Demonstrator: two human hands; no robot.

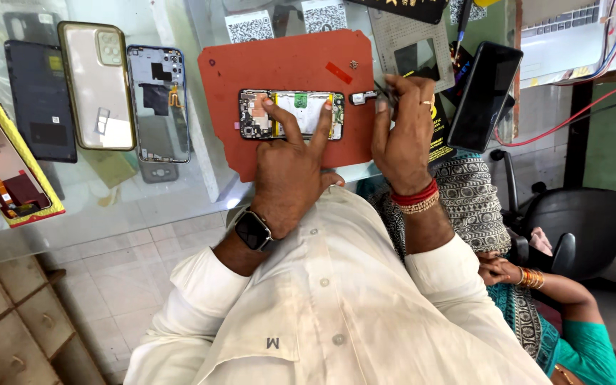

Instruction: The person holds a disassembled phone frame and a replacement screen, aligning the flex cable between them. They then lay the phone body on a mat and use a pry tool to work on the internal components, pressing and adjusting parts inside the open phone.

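An opened phone (pixel 292 114) with its boards and battery showing lies on a red work mat (pixel 286 71). My left hand (pixel 288 167), with a smartwatch on the wrist, presses two spread fingers down on the phone's lower edge. My right hand (pixel 402 135) is closed on thin metal tweezers (pixel 386 91) whose tips reach a small part (pixel 362 98) just off the phone's right end. A ring and red bangles show on that hand.
On the glass counter (pixel 180 192) to the left lie a dark back cover (pixel 40 96), a phone in a clear case (pixel 98 85), a bare phone frame (pixel 158 100) and a screen part (pixel 5 167). A black phone (pixel 485 93) leans at right. Another person sits at lower right by a black chair (pixel 579 221).
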